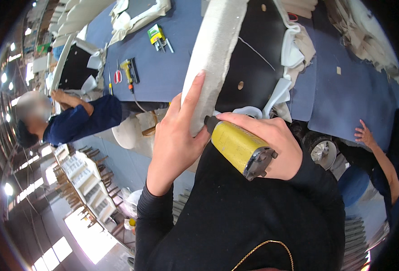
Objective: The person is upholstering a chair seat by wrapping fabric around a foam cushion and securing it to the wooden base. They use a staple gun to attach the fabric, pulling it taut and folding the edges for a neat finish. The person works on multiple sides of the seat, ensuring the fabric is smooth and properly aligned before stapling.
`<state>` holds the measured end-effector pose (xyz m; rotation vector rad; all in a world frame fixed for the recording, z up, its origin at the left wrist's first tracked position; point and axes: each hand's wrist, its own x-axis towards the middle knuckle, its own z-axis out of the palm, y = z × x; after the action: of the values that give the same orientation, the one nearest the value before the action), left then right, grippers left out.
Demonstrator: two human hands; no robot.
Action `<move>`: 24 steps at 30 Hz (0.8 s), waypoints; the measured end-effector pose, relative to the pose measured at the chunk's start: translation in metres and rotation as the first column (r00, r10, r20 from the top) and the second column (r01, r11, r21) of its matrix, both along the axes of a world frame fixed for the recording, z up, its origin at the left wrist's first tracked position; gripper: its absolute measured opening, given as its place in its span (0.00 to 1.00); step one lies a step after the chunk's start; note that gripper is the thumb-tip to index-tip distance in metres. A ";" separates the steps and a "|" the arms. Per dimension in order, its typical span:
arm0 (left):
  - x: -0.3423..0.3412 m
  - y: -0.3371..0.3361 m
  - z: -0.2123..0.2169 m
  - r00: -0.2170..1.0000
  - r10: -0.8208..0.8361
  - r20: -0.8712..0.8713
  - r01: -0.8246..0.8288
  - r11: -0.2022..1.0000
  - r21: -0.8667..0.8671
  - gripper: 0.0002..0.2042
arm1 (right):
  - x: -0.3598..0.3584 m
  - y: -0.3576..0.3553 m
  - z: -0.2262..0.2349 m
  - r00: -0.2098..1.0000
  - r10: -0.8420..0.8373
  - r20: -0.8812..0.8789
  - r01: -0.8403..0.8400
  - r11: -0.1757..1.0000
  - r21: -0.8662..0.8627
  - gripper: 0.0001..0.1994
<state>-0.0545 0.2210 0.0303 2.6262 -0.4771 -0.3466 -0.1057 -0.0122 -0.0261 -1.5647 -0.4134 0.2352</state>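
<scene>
My left hand (177,135) presses flat against the edge of a cream fabric-covered panel (213,49), with the forefinger stretched up along the fabric. My right hand (271,140) is closed around a yellow pneumatic staple gun (238,147), whose nose meets the fabric edge right beside my left palm. The panel's black backing (249,67) with loose white fabric folds (285,81) lies on a blue work table (172,67). Both forearms wear black sleeves.
A second yellow tool (128,74), red-handled scissors (118,76) and a green box (155,33) lie on the blue table. A person in a dark blue top (82,118) works at the left. Another person's hand (365,134) rests on the table's edge at the right.
</scene>
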 end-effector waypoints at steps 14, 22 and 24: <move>0.004 -0.002 0.007 0.999 -0.028 -0.036 0.029 0.999 0.019 0.57 | -0.008 -0.006 0.003 1.000 0.025 -0.019 -0.025 1.000 -0.012 0.41; 0.003 -0.008 0.008 0.999 -0.015 -0.033 0.015 1.000 0.006 0.57 | -0.009 -0.001 0.008 0.999 -0.052 -0.009 0.052 0.998 -0.022 0.35; 0.004 -0.010 0.010 0.999 -0.015 -0.042 0.014 1.000 -0.010 0.56 | -0.010 -0.002 0.009 0.999 -0.045 -0.023 0.045 0.999 -0.017 0.34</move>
<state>-0.0501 0.2113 0.0401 2.6022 -0.4832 -0.4019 -0.1153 -0.0141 -0.0174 -1.5848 -0.3585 0.2224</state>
